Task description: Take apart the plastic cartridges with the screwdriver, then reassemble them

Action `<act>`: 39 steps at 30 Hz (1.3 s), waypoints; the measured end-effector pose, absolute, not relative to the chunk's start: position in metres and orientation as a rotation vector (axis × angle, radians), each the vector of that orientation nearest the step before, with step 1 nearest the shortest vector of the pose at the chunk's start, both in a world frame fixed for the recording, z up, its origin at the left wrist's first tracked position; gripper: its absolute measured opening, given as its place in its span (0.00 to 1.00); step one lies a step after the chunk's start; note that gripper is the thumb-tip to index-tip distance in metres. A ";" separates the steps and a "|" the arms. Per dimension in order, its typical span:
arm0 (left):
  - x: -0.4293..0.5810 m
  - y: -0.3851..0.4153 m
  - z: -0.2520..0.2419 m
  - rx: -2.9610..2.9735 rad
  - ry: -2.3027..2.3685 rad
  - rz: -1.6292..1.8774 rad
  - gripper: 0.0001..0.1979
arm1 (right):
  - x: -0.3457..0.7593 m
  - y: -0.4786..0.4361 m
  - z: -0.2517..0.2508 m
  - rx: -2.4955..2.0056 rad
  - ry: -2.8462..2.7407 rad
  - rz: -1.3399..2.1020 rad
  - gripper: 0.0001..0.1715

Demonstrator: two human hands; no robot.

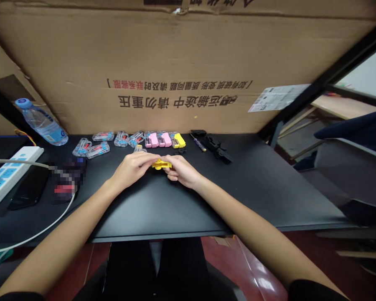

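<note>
Left hand (132, 169) and right hand (183, 170) gripping a yellow plastic part (161, 164), clear plastic cases (97, 150) at eleven o'clock, screwdriver (198, 142) at one o'clock

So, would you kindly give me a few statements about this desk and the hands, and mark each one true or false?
1. The left hand and the right hand both hold a yellow plastic part. True.
2. The water bottle is at the right end of the desk. False: it is at the left end.
3. A small screwdriver lies on the black desk beyond the hands. True.
4. The pink plastic pieces are in the right hand. False: they lie in a row at the back of the desk.
</note>
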State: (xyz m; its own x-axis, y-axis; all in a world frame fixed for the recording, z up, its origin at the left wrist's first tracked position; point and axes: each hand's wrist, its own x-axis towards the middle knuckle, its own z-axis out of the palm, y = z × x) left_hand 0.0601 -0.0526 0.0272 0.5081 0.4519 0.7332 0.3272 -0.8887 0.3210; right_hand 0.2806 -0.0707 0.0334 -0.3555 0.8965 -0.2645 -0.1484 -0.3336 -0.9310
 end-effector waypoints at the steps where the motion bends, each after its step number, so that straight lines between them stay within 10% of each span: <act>1: 0.059 -0.052 0.027 2.613 0.649 1.291 0.13 | 0.280 -0.071 0.033 -1.090 -1.104 1.795 0.18; 39: 0.056 -0.055 0.038 2.723 0.840 1.250 0.09 | 0.276 -0.076 0.038 -0.971 -1.126 1.920 0.17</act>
State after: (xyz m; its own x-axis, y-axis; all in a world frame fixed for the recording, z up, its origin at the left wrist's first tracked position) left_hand 0.0556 -0.0550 0.0379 0.5314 0.4845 0.6948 0.4606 -0.8537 0.2430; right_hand 0.2760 -0.0764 0.0384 -0.4753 0.8429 -0.2522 -0.1914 -0.3788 -0.9055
